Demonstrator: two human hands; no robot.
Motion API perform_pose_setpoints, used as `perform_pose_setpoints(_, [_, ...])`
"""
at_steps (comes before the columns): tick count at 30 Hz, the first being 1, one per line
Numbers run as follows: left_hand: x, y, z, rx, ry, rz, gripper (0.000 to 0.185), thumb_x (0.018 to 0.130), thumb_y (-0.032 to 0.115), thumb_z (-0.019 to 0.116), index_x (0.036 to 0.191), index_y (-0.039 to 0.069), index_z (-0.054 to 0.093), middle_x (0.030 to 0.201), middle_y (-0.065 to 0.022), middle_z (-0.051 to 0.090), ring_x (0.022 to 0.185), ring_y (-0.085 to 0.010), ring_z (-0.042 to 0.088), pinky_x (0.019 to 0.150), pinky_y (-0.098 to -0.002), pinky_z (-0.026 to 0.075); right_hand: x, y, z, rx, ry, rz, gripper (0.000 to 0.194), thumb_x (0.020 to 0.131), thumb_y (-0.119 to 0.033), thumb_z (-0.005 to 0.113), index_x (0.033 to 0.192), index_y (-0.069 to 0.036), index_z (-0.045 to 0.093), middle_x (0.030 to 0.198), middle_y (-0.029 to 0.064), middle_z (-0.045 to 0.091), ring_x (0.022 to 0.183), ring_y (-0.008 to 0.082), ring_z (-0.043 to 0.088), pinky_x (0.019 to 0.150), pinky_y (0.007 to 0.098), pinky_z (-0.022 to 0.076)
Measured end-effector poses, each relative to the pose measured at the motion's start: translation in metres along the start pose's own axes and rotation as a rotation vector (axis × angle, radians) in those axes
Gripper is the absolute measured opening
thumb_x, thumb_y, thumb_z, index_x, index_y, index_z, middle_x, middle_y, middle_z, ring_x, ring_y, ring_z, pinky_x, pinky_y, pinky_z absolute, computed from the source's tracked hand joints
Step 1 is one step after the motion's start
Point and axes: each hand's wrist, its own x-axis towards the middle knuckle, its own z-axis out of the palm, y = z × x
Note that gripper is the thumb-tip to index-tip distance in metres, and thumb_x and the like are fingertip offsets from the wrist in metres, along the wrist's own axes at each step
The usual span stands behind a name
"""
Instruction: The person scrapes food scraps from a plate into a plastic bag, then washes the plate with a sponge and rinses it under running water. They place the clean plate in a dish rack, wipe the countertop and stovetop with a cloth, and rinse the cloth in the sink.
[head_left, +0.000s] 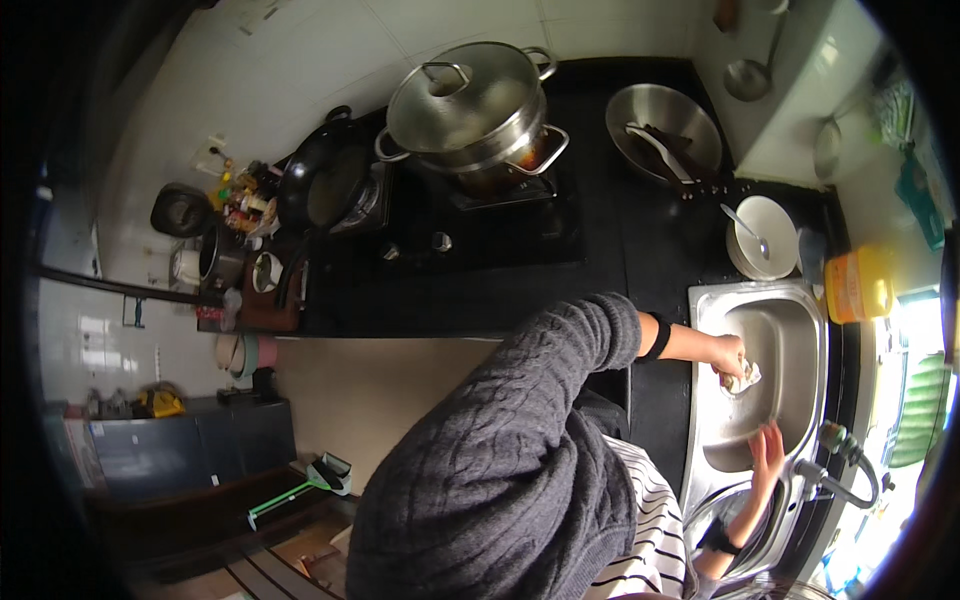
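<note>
My left hand (727, 355) is closed around a crumpled, whitish cloth-like item (742, 379) inside the stainless-steel sink basin (780, 337). What exactly this item is, I cannot tell. Over the near end of the same basin, my right hand (766, 454) has its fingers spread and nothing in it. The faucet (814, 474) with its curved grey spout stands beside the right hand, at the window side. Dark bands circle both wrists.
A white bowl (780, 225) with a spoon stands beyond the sink. Near the corner sits a steel bowl (645, 105) holding utensils. A lidded steamer pot (480, 112) and a black wok (319, 184) are on the stove. A yellow container (862, 285) stands by the window.
</note>
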Motion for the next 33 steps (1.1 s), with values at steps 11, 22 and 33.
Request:
perform_pose_setpoints(11, [-0.061,0.033,-0.05,-0.315,-0.184,-0.154,0.073,0.081,0.036,0.061,0.134,0.003,0.024,0.114,-0.012,0.056,0.094,-0.0193,0.061,0.08,-0.0305,0.046,0.098,-0.055,0.122,-0.515,0.184,-0.115,0.016,0.077,-0.004,0.062,0.092,0.0,0.059,0.077,0.0084,0.06,0.072,0.0139,0.06,0.061,0.0264,0.0502])
perform_pose_setpoints(22, [-0.124,0.015,-0.096,-0.283,-0.189,-0.189,0.04,0.093,0.029,0.045,0.124,0.005,0.043,0.113,-0.0103,0.056,0.098,-0.0161,0.057,0.081,-0.0268,0.045,0.305,0.01,0.055,-0.483,0.816,-0.15,0.027,0.068,-0.023,0.069,0.086,-0.004,0.064,0.08,0.0111,0.062,0.069,0.0231,0.06,0.065,0.0337,0.0473])
perform_pose_setpoints(33, [-0.093,0.005,-0.096,-0.339,-0.16,-0.207,0.034,0.092,0.029,0.047,0.117,0.005,0.049,0.106,-0.0077,0.059,0.091,-0.0134,0.058,0.077,-0.0259,0.046,0.208,0.024,0.153,-0.396,-0.091,-0.158,0.019,0.071,-0.019,0.07,0.076,-0.002,0.062,0.059,0.0049,0.059,0.054,0.0102,0.051,0.052,0.0291,0.0414])
